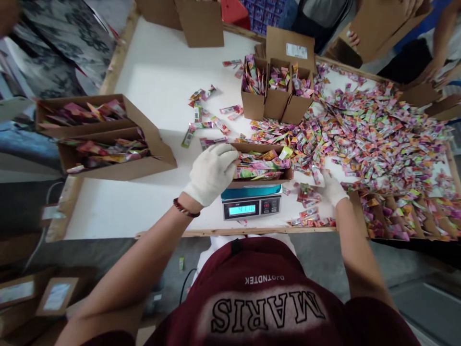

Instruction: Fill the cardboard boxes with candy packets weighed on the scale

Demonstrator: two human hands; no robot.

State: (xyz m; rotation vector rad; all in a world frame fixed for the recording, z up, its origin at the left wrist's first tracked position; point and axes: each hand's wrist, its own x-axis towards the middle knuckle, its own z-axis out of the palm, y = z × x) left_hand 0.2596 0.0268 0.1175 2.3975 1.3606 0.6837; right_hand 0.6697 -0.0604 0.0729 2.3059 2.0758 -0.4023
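Note:
My left hand (213, 174), in a white glove, is closed at the left end of a cardboard box (264, 183). Its curled fingers overlap the box's rim. Small colourful packets (259, 165) fill this box, which rests on a digital scale (252, 208) with a lit display. Farther right, my gloved right hand (334, 189) is low over the white tabletop, fingers stretched forward. Just left of its fingertips lies a small packet (316, 175); whether they touch is unclear. More loose packets (309, 215) lie between the scale and that hand.
A large heap of packets (374, 125) covers the table's right side. Filled boxes stand behind the scale (277, 103), at the left (118, 166) and at the front right (406, 216). Other people stand around the table; one person's hand (353, 38) holds a carton (378, 29).

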